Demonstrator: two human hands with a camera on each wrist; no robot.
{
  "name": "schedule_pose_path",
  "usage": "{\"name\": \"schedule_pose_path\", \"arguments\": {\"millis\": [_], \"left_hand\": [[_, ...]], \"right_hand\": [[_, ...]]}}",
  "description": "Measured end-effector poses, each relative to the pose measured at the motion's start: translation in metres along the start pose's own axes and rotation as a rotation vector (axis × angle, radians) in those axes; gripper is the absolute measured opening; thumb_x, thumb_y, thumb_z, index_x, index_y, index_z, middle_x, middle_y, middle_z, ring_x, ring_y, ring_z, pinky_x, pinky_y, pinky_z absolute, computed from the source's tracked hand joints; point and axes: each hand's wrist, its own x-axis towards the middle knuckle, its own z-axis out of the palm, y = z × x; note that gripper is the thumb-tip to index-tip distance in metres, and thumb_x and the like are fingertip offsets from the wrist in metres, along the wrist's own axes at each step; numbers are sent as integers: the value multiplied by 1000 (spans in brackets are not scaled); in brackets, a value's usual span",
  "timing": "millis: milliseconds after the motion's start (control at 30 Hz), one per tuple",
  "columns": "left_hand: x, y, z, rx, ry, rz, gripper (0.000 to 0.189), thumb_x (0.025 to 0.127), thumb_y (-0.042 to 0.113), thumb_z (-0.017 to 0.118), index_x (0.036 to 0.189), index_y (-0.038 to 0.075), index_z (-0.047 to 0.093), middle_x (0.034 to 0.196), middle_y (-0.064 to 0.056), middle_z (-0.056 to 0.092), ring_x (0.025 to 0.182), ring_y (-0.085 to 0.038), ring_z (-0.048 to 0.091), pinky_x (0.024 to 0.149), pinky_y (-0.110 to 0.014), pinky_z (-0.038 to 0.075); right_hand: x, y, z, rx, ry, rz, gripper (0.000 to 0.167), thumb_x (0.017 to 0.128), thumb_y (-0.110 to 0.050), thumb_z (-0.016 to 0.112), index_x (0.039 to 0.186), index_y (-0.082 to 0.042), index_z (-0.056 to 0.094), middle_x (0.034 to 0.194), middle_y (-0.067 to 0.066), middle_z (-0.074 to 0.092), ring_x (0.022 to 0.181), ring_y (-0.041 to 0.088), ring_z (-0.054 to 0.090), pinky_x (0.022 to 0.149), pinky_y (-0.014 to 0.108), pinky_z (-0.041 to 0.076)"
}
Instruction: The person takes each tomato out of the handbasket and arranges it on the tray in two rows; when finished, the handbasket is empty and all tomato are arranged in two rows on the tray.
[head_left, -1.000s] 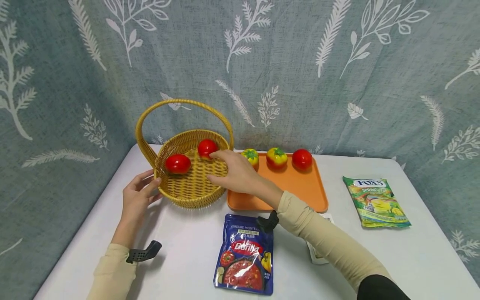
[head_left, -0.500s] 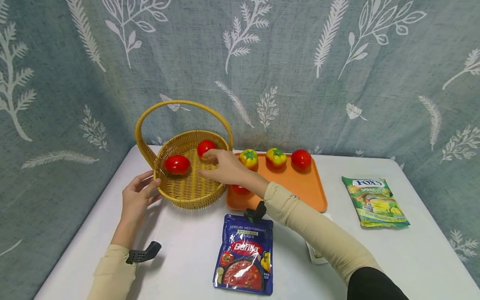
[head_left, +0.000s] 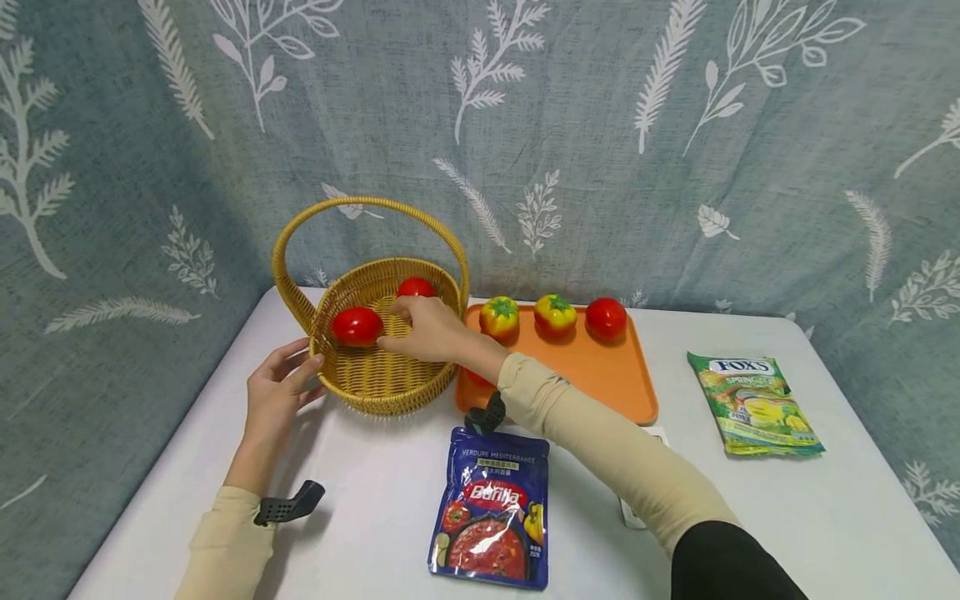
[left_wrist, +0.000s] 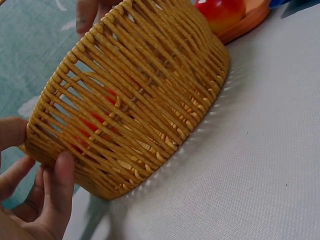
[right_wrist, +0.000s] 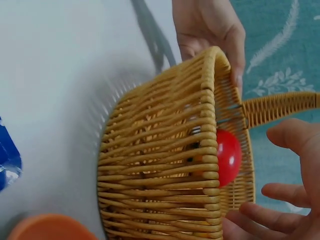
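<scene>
In the head view, a yellow wicker basket [head_left: 382,400] with a tall arched handle holds two shiny red tomato-like fruits. One fruit [head_left: 357,327] lies at the basket's left side; the other fruit [head_left: 416,287], at the back, is partly covered by my right hand. My left hand [head_left: 281,387] grips the left rim, thumb and fingers on either side of the wicker, as the left wrist view shows. Over the basket's interior, my right hand [head_left: 431,332] has its fingers spread with nothing between them. Its thumb is close to the left fruit; contact cannot be told.
An orange tray [head_left: 592,375] beside the basket bears two yellow-red fruits with green tops, a red fruit [head_left: 606,319] and another mostly behind my right arm. A blue sauce pouch [head_left: 489,508] lies in front. A green candy bag [head_left: 753,406] lies right. My sleeve partly covers a white item [head_left: 633,515].
My right hand has moved left, farther over the basket and closer to the left fruit. The left hand and the basket stay in place.
</scene>
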Motion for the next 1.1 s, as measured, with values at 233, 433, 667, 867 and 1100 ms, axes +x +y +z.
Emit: {"name": "schedule_pose_path", "arguments": {"millis": [233,433,667,867,1100], "left_hand": [[1,1,0,-5,12,-14,51,92,25,75,137,12,55,120,-1,54,95,-11,66,68,-26,60],[1,1,0,15,24,-17,51,93,25,74,138,12,55,122,-2,54,95,-11,65,69,-26,60],[2,0,0,8,24,-15,51,93,24,74,139,11,55,122,-2,54,97,-11,64,68,-25,60],[2,1,1,20,19,-5,51,94,25,73,139,11,55,123,-3,53,97,-10,64,70,-26,60],[1,0,1,15,28,-17,50,93,24,74,138,12,56,122,-1,54,96,-10,65,69,-26,60]], "right_hand": [[13,-3,-1,-46,-23,43,60,90,-40,72,137,-4,58,124,8,64,109,19,61,85,25,52],[26,-7,-2,-69,-38,61,61,91,-42,71,138,-5,57,130,5,62,112,17,60,88,25,51],[38,-14,-6,-114,-63,89,64,91,-44,70,141,-7,54,137,5,59,121,18,56,96,28,49],[51,-17,-9,-119,-82,104,66,91,-44,70,143,-7,52,139,5,56,126,19,52,99,29,47],[60,-13,-6,-89,-79,124,65,91,-44,70,142,-8,53,140,5,55,126,19,52,98,30,48]]}}
